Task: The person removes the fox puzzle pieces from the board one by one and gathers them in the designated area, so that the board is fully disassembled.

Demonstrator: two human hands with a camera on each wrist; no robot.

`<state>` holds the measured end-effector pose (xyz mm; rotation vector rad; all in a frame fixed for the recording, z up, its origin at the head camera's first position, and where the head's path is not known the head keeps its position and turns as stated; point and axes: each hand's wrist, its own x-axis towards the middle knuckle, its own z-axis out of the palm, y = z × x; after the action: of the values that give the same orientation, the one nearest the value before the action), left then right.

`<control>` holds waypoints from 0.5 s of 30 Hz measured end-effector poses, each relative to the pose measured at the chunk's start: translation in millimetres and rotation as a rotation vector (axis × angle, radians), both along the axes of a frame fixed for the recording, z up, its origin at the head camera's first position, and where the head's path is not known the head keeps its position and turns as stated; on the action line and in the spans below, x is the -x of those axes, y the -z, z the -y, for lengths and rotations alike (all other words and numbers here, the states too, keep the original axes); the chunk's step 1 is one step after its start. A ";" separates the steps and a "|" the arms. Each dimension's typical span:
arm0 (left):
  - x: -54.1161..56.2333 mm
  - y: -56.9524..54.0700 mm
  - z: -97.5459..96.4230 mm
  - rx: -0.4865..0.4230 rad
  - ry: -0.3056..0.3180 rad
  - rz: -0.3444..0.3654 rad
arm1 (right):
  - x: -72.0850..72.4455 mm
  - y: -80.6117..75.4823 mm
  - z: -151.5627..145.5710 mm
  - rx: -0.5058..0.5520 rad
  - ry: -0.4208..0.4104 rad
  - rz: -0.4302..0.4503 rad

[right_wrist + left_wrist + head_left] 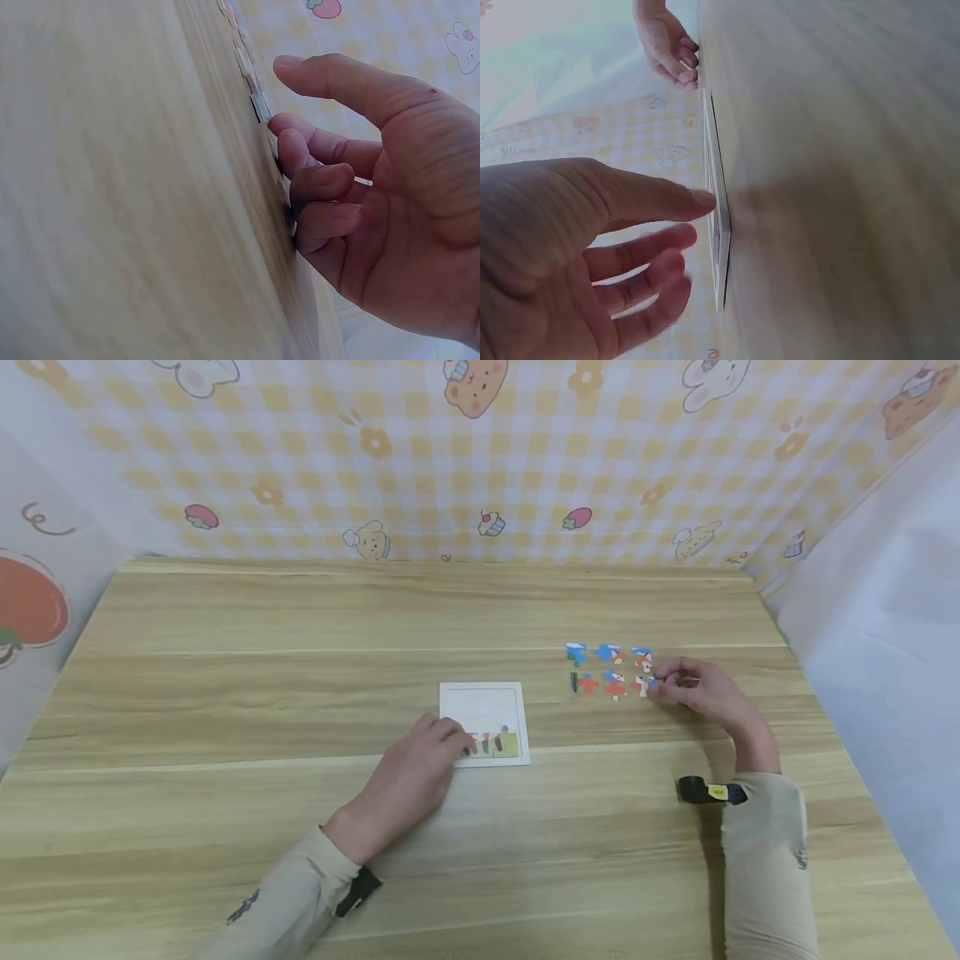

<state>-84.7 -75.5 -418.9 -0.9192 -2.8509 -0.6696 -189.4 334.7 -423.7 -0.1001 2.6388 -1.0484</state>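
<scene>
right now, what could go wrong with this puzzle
The left hand touches the square white puzzle board beside its multicoloured bottom pieces, so a slip might shift them. The right hand is at the loose blue-and-red jigsaw pieces; they lie close together, so a nudge might disturb neighbours.

No legible text, yellow label [717,792] seemingly blurred

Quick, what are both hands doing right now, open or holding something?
Left hand: open, at the white puzzle board, no grip visible.
Right hand: open, loosely curled at the lower-right puzzle piece, no grip visible.
</scene>
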 end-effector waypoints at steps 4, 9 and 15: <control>3.8 -1.3 5.0 0.028 -0.051 0.014 | 0.2 -0.2 0.6 0.002 -0.002 0.003; 10.5 -3.8 13.4 0.028 -0.111 0.075 | -0.8 -1.7 -0.5 -0.024 -0.002 -0.016; 15.1 -2.8 18.7 0.035 -0.107 0.174 | -0.8 -0.9 -0.9 -0.023 0.000 -0.014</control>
<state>-99.8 -94.2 -416.1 -0.7396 -3.0475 -0.7240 -188.6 335.6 -422.8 -0.1025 2.6621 -1.0212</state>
